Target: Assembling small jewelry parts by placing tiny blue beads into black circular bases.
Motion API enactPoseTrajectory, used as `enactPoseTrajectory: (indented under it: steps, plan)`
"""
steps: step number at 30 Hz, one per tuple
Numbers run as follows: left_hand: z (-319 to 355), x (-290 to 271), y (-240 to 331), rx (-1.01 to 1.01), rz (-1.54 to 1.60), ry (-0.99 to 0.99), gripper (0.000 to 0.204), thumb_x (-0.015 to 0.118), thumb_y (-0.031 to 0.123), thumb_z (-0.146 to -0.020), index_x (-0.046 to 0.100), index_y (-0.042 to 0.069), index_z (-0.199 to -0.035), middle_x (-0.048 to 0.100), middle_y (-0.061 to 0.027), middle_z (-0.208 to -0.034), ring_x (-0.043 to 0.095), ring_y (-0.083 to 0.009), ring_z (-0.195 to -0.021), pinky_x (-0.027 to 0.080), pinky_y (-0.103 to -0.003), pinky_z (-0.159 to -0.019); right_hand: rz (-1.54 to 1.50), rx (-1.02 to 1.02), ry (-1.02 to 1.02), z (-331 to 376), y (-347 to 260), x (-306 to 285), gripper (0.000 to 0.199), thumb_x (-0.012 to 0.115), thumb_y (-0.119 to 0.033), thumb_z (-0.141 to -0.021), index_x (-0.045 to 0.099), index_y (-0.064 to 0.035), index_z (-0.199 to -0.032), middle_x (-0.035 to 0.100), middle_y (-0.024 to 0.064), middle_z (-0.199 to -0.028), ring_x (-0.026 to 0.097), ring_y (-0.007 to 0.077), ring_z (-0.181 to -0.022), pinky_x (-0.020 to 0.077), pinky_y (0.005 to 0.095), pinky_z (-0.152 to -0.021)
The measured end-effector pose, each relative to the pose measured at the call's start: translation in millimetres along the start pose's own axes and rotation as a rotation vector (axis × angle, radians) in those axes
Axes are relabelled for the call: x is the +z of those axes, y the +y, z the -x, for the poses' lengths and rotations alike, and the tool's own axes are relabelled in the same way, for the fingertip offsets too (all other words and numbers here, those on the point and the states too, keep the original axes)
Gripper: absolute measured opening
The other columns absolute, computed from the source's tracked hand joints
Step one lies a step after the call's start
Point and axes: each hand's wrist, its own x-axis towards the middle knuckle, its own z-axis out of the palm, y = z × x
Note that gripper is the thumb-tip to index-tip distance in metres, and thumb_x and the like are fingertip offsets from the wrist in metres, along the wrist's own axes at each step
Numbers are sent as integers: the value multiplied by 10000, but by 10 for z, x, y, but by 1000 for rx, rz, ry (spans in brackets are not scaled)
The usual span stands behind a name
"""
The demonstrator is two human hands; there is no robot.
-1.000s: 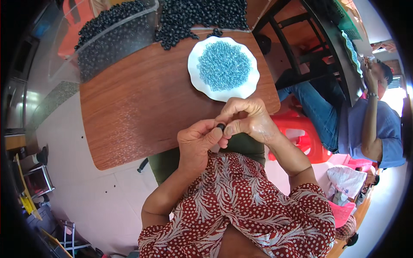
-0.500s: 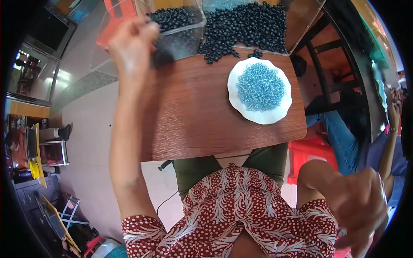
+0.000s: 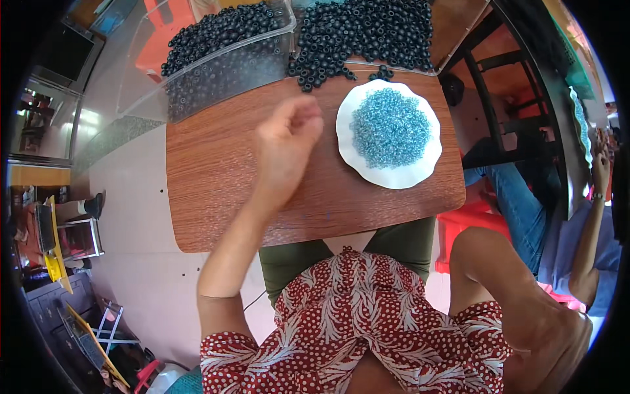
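Observation:
My left hand (image 3: 289, 141) is over the brown wooden table (image 3: 216, 203), left of a white scalloped plate (image 3: 344, 134). Its fingers curl in together; anything pinched between them is too small to make out. Small blue see-through beads (image 3: 392, 128) are heaped on the plate. Beyond the hand, round black beads (image 3: 220, 29) fill a clear plastic box (image 3: 286, 29). More black beads (image 3: 367, 36) lie to its right, a few of them on the wood. My right hand (image 3: 554, 338) is low at the right, beside my body, its fingers hidden.
At the right are a dark metal frame (image 3: 502, 125), a red plastic stool (image 3: 476, 226) and another person in blue jeans (image 3: 515, 207). An orange-red chair (image 3: 177, 20) stands beyond the box. Pale tiled floor (image 3: 134, 217) lies to the left.
My left hand has come from the box of black beads toward me and rightward, over the wood near the plate. My right hand has dropped lower at the right edge.

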Motion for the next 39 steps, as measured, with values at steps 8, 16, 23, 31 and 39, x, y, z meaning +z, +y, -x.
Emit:
enactPoseTrajectory:
  steps: [8,16,23,31,39]
  plan:
    - [156,299,-225,-392,489,32,206,565,-13,-818,573,-50,-1020,637,-110,-894,563,-115,-729,445,-220,-603,-38,-9,-5,21,-30,-25,336,510,-32,-833,599,-123,-1145,512,8,-548,472,78,-422,319,195,-334]
    - [140,317,-374,-420,584,96,209,536,-25,-821,536,-51,-1028,606,-96,-866,529,-90,-658,411,-180,-496,8,-58,3,29,6,-29,372,514,-34,-834,575,-147,-1184,534,16,-559,485,82,-429,327,198,-331]
    - [148,357,-396,-400,577,76,203,534,-11,-842,527,-54,-1040,607,-109,-878,532,-110,-678,427,-196,-522,35,-95,1,35,52,-59,406,517,-36,-835,554,-167,-1218,554,23,-569,496,85,-436,335,201,-329]
    - [113,372,-370,-399,613,81,199,534,-20,-829,537,-40,-1027,604,-86,-856,527,-77,-649,402,-168,-471,498,250,293,150,197,-296,298,540,-59,-828,576,-113,-1119,589,28,-691,530,90,-532,385,202,-447]
    - [109,312,-392,-425,645,102,205,535,-15,-831,538,-36,-1036,606,-87,-856,530,-79,-636,400,-167,-460,1601,1117,138,1241,1134,-1680,140,653,-36,-707,629,-30,-845,632,101,-733,609,204,-697,475,309,-646]
